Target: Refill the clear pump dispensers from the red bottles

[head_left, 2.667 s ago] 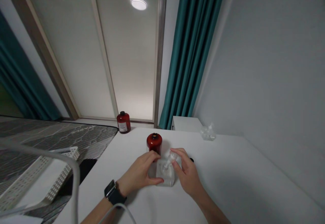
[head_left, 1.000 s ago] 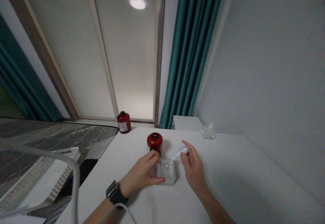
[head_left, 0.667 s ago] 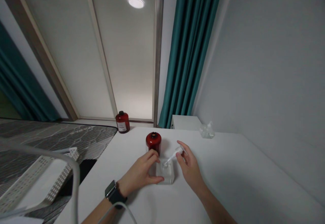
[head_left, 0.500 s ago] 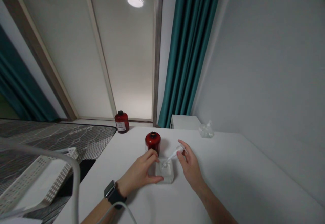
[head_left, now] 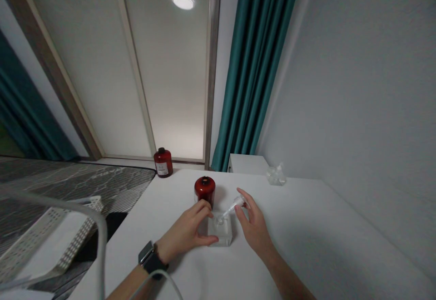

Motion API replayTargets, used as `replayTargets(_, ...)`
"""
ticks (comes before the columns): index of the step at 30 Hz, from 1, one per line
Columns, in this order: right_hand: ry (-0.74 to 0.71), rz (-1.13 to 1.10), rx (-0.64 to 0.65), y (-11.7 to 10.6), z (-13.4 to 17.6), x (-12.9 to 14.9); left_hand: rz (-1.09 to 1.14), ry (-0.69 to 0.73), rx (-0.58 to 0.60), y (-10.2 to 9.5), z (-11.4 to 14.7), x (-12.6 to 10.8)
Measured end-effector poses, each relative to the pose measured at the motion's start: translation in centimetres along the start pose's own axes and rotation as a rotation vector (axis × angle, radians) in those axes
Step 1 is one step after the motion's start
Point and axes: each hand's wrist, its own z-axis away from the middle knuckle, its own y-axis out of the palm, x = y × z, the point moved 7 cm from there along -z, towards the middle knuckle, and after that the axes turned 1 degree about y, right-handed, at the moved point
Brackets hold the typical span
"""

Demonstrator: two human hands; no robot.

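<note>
On the white table, my left hand (head_left: pixel 191 226) grips a squat, square clear glass bottle (head_left: pixel 222 235) by its left side, thumb in front and fingers behind. Between the thumb and fingers of my right hand (head_left: pixel 250 218) is a small translucent tapered piece (head_left: pixel 235 205). It slants down to the left, with its thin end at the mouth of the glass bottle; whether the tip is inside I cannot tell. Just behind my left hand stands a dark red bottle (head_left: pixel 205 190) without a cap, its lower part hidden by my fingers.
A second red bottle (head_left: pixel 163 163) with a black cap and white label stands at the table's far left corner. Crumpled clear plastic (head_left: pixel 276 175) lies at the far right. A white perforated basket (head_left: pixel 32 241) and a pale curved tube (head_left: pixel 101 245) are at left.
My right hand has shifted slightly left and the tapered piece looks a little more tilted. My left hand keeps its hold on the glass bottle.
</note>
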Motion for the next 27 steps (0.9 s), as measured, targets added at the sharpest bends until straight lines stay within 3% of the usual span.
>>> replayTargets(6,0.015,0.044,0.0,-1.1,-1.4,-1.4,-0.003,0.012,0.0,0.2,0.1,0.2)
replayTargets(16,0.118,0.358,-0.122,-6.9,-4.0,-8.0,-0.011,0.028,0.01,0.2,0.1,0.3)
replayTargets(27,0.1,0.643,-0.189,-7.5,-4.2,-9.9,-0.015,0.042,0.003,0.4,0.1,0.6)
